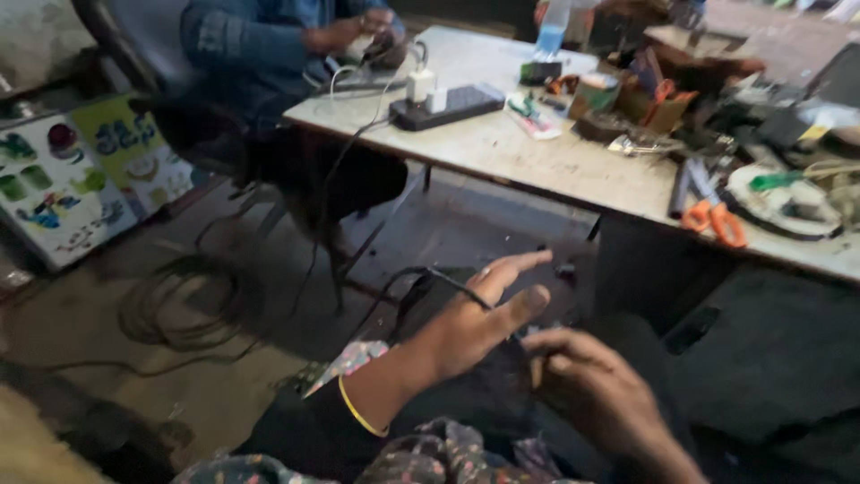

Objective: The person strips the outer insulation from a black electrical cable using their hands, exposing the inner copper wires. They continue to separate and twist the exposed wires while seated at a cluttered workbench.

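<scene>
At the far left of the frame a colourful printed board with pictures of fruit (pixel 67 184) leans on the floor. Beside it, at lower left, a loose coil of dark cable (pixel 184 305) lies on the grey concrete floor (pixel 224 394).

In the upper left a second person in a blue long-sleeved shirt (pixel 255 45) sits at the pale worn bench (pixel 528 157) and has both hands on a small dark object near its corner. Near that corner a black power strip with white plugs (pixel 445 103) rests on the bench.

In the lower middle, the person's left hand (pixel 466 323) with a thin yellow bangle (pixel 358 410) on the wrist is raised over the dark lap. Its fingers are spread wide and straight, and a thin black wire (pixel 421 278) runs over the back of them, touching the hand.

Just right of it, the right hand (pixel 591 385) is lower, with the fingers curled narrow. It seems to pinch the end of the thin black wire, but the picture is blurred there and one cannot tell for sure.

At the right of the frame, orange-handled scissors (pixel 717 220) lie near the bench edge, next to a round white plate-like object with a green tool (pixel 784 197). Behind them is a pile of mixed small tools and boxes (pixel 663 94).
</scene>
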